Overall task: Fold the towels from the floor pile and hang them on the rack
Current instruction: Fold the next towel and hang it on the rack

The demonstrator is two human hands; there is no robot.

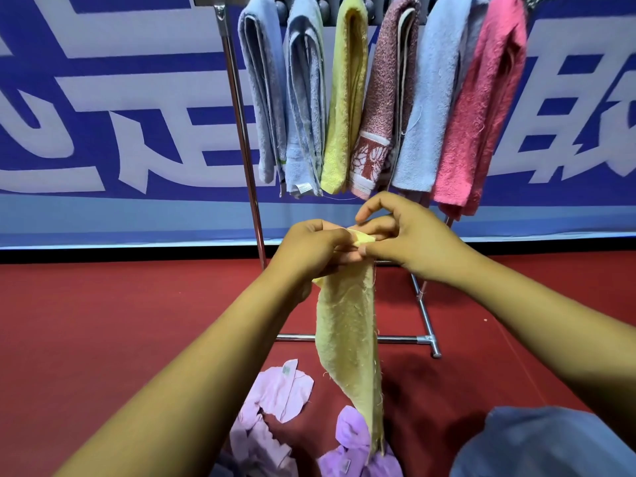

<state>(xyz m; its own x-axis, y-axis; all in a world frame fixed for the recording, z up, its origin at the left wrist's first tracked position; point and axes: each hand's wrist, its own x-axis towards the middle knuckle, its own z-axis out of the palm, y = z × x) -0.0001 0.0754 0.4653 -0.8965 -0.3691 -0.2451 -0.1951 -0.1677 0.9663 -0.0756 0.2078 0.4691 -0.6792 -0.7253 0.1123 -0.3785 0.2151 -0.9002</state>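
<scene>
Yellow terry cloth hangs in a long narrow strip from both hands: the yellow towel (pixel 347 339) is held up in front of the rack (pixel 241 132), its top edge bunched between the two hands and its lower end trailing down to the floor pile. The left hand (pixel 309 249) has its fingers curled round the upper left part of the cloth, and the right hand (pixel 406 235) pinches the top corner between thumb and fingers just beside it, the two hands touching. On the red floor (pixel 103 321) below lie the remaining towels, a pale pink towel (pixel 275 390) and a purple towel (pixel 351 452), crumpled and close together, with the yellow strip's tip resting among them. Behind the hands, six folded towels hang side by side over the rack's top bar: a light blue towel (pixel 261 98), a second blue towel (pixel 304 105), a folded yellow towel (pixel 344 98), a speckled red towel (pixel 382 98), a pale blue towel (pixel 426 105) and a pink towel (pixel 481 108). A blue and white banner (pixel 120 98) covers the wall behind. Grey-blue fabric (pixel 543 445) fills the lower right corner.
</scene>
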